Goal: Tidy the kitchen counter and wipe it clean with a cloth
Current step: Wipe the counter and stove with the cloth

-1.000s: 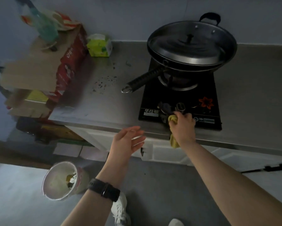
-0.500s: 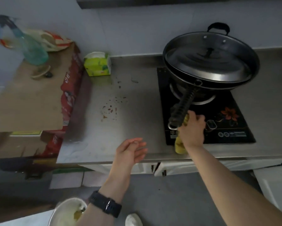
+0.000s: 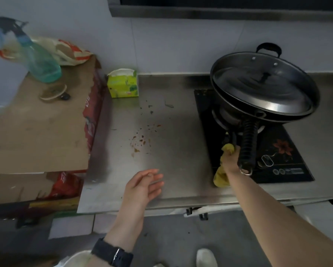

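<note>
Wok (image 3: 264, 87) sits lidded on the stove (image 3: 277, 160), contents hidden, its handle crossing my right hand (image 3: 231, 160), which is clenched on the yellow cloth (image 3: 220, 177) at the stove's front-left corner. My left hand (image 3: 142, 186) hangs loosely spread and empty over the steel counter (image 3: 161, 151), near brown crumbs (image 3: 140, 140); tissue box (image 3: 123, 83) stands at the wall.

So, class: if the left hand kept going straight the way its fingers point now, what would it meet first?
The left hand points right, low over the bare counter. First in line looks like the yellow cloth hanging from the right hand at the stove's edge, though depth is unclear.
</note>
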`<state>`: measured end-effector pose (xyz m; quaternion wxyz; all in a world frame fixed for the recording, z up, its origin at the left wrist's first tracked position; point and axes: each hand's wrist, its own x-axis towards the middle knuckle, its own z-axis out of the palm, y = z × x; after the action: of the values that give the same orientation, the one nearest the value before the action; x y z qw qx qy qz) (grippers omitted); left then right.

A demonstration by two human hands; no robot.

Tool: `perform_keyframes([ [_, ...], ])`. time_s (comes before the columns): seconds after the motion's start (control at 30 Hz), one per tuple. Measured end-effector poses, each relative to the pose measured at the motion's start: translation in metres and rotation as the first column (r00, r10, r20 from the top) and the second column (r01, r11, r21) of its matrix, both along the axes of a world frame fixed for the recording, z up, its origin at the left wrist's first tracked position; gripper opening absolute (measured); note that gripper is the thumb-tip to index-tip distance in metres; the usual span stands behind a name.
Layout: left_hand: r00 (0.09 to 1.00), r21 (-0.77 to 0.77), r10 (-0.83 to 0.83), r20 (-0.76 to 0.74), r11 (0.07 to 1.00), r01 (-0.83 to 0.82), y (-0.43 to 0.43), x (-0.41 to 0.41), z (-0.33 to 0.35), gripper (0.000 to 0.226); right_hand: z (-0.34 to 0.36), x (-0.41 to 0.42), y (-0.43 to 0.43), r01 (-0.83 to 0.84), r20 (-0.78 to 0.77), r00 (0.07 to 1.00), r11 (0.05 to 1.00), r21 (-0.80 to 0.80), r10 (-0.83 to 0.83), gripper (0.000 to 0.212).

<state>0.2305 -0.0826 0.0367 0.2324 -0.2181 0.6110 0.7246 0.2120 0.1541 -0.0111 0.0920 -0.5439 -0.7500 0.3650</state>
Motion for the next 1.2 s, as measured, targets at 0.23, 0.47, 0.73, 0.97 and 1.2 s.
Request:
perform_keyframes([
  [0.23,1.000,0.040,-0.021,0.003,0.999,0.021,0.007,-0.004,0.008,0.022,0.010,-0.003,-0.036,-0.365,0.006,0.931,0.929,0.067,0.365,0.041],
  [0.47,0.999,0.025,-0.018,-0.045,1.000,0.019,0.007,-0.020,0.020,0.021,0.014,-0.003,-0.029,-0.135,-0.045,0.989,0.988,0.071,0.138,0.051],
  [0.73,0.999,0.036,0.003,-0.047,0.999,-0.001,0.025,-0.059,0.024,0.022,0.011,-0.044,-0.058,-0.203,-0.051,0.978,0.979,0.017,0.204,0.046],
  [0.97,0.996,0.031,0.083,-0.042,0.996,-0.081,0.029,-0.105,0.009,0.021,0.022,-0.129,-0.041,-0.069,-0.158,0.985,0.997,0.025,0.072,0.049],
  [1.2,0.989,0.054,0.149,0.013,0.987,-0.150,0.032,-0.143,-0.012,0.022,-0.002,-0.209,-0.003,0.021,-0.226,0.974,0.998,0.052,-0.008,0.049],
])
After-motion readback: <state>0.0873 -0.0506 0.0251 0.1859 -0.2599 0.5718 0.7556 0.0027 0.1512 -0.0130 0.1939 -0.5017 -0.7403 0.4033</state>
